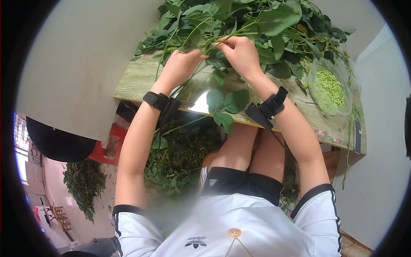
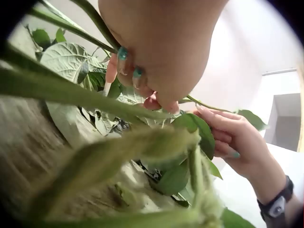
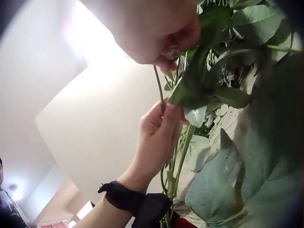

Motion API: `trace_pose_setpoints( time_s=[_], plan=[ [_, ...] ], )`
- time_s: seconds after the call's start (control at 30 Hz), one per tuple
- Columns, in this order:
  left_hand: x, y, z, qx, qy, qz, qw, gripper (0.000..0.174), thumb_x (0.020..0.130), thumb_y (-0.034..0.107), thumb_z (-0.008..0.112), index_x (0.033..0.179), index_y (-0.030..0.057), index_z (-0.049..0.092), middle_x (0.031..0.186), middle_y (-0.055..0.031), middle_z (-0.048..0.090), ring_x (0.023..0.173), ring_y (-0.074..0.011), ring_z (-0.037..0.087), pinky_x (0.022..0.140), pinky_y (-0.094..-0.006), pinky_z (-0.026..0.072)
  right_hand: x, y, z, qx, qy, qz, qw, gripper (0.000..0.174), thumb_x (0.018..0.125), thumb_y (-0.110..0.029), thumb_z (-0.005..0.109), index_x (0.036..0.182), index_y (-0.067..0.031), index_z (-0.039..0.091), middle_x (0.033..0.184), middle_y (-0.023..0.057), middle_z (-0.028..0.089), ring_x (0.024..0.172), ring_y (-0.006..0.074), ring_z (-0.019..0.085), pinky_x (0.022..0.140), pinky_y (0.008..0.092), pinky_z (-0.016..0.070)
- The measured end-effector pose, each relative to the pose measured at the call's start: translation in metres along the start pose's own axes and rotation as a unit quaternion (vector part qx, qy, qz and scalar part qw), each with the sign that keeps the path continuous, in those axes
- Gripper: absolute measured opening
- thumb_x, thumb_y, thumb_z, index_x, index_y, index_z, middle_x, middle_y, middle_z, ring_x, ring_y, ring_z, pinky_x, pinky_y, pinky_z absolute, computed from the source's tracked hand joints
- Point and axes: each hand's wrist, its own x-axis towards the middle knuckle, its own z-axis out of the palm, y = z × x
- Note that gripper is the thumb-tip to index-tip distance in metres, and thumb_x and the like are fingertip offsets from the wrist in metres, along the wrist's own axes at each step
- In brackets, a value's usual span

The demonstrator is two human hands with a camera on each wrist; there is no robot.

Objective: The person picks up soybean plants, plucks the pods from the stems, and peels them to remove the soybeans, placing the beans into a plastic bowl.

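Note:
Over the table my left hand (image 1: 182,66) grips the stems of a leafy bean plant (image 3: 183,154), its fingers curled round them. Close beside it on the right, my right hand (image 1: 242,53) pinches a thin green stalk between thumb and fingertips. A broad leaf (image 1: 280,19) spreads beyond the right hand. In the left wrist view a fuzzy green pod (image 2: 156,145) hangs blurred in the foreground, below the left hand. Leaves (image 1: 227,102) of the plant droop past the table's front edge, between my forearms.
A heap of cut bean plants (image 1: 317,28) covers the back of the wood-grain table (image 1: 135,81). At the right stands a clear plastic bowl (image 1: 311,92) of shelled green beans (image 1: 329,88). A phone-like dark object (image 1: 358,137) lies at the right corner. More foliage (image 1: 180,154) lies below the table.

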Motion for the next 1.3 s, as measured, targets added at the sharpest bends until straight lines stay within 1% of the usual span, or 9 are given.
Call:
trace_pose_setpoints(
  time_s=[0.2,0.5,0.57,0.63,0.7,0.77,0.97,1.1,1.3],
  plan=[
    [-0.002,-0.033,0.004,-0.003,0.010,-0.065,0.998,0.019,0.095,0.020,0.062,0.100,0.0026,0.066,0.075,-0.0216,0.064,0.073,-0.0432,0.062,0.062,-0.0503,0.0465,-0.032,-0.016,-0.034,-0.158,-0.011,-0.036,0.987,0.016,0.083,-0.027,0.070,0.091,-0.0151,0.079,0.081,0.0105,0.073,0.076,0.0310,0.070,0.069,0.0403,0.0556],
    [-0.004,-0.028,0.002,0.148,0.035,0.107,0.983,0.010,0.095,0.015,0.057,0.102,0.0132,0.064,0.064,-0.0072,0.065,0.064,-0.0273,0.065,0.092,-0.0460,0.0438,-0.051,0.022,-0.126,-0.387,-0.066,-0.003,0.920,0.020,0.086,-0.027,0.070,0.093,-0.0110,0.079,0.082,0.0134,0.073,0.078,0.0283,0.072,0.071,0.0392,0.0560],
    [-0.003,-0.020,0.003,0.191,0.019,0.126,0.973,0.012,0.093,0.012,0.056,0.103,0.0136,0.064,0.064,-0.0053,0.066,0.063,-0.0255,0.066,0.098,-0.0477,0.0422,-0.042,-0.018,-0.133,-0.291,-0.155,0.154,0.931,0.021,0.089,-0.026,0.068,0.098,-0.0102,0.078,0.083,0.0146,0.073,0.072,0.0259,0.072,0.069,0.0362,0.0560],
    [-0.004,-0.009,0.004,0.233,-0.003,0.146,0.961,0.016,0.091,0.010,0.056,0.104,0.0140,0.064,0.063,-0.0033,0.066,0.063,-0.0237,0.066,0.104,-0.0495,0.0405,-0.039,-0.031,-0.114,-0.203,-0.101,0.105,0.968,0.022,0.092,-0.026,0.065,0.101,-0.0105,0.077,0.083,0.0146,0.073,0.066,0.0248,0.071,0.066,0.0344,0.0555],
    [-0.005,0.002,0.002,0.265,-0.020,0.159,0.951,0.017,0.093,0.014,0.060,0.109,0.0138,0.067,0.064,-0.0036,0.065,0.061,-0.0210,0.064,0.101,-0.0466,0.0414,-0.025,-0.033,-0.085,-0.058,-0.004,-0.122,0.991,0.028,0.095,-0.032,0.062,0.101,-0.0096,0.077,0.082,0.0157,0.072,0.069,0.0289,0.071,0.067,0.0381,0.0554],
    [-0.009,0.009,0.001,0.256,0.012,0.186,0.948,0.025,0.090,0.009,0.058,0.113,0.0154,0.065,0.061,-0.0020,0.062,0.060,-0.0195,0.063,0.104,-0.0491,0.0409,-0.006,-0.025,-0.055,-0.137,-0.027,-0.147,0.979,0.034,0.096,-0.038,0.059,0.095,-0.0077,0.076,0.081,0.0166,0.071,0.071,0.0344,0.069,0.069,0.0421,0.0550],
    [-0.012,0.020,-0.004,0.241,0.006,0.186,0.953,0.021,0.087,0.006,0.058,0.105,0.0143,0.064,0.059,-0.0006,0.058,0.058,-0.0187,0.063,0.103,-0.0495,0.0414,0.011,-0.025,-0.013,-0.235,-0.217,-0.010,0.947,0.034,0.088,-0.035,0.071,0.092,-0.0026,0.077,0.062,0.0093,0.068,0.047,0.0203,0.064,0.053,0.0332,0.0521],
    [-0.006,0.017,-0.011,0.202,-0.022,0.142,0.969,0.009,0.085,0.005,0.061,0.089,0.0123,0.059,0.058,-0.0036,0.055,0.054,-0.0242,0.056,0.084,-0.0392,0.0454,0.012,-0.018,-0.010,0.011,-0.085,0.005,0.996,0.030,0.090,-0.029,0.070,0.082,-0.0002,0.073,0.071,0.0099,0.071,0.045,0.0206,0.064,0.054,0.0341,0.0535],
    [0.016,0.021,-0.034,0.117,0.054,0.137,0.982,0.007,0.087,0.008,0.064,0.089,0.0105,0.058,0.059,-0.0072,0.055,0.059,-0.0278,0.052,0.072,-0.0361,0.0424,0.022,-0.017,-0.011,0.345,-0.002,0.073,0.936,0.036,0.100,-0.032,0.061,0.097,0.0039,0.064,0.101,0.0133,0.073,0.067,0.0180,0.073,0.050,0.0224,0.0534]
  ],
)
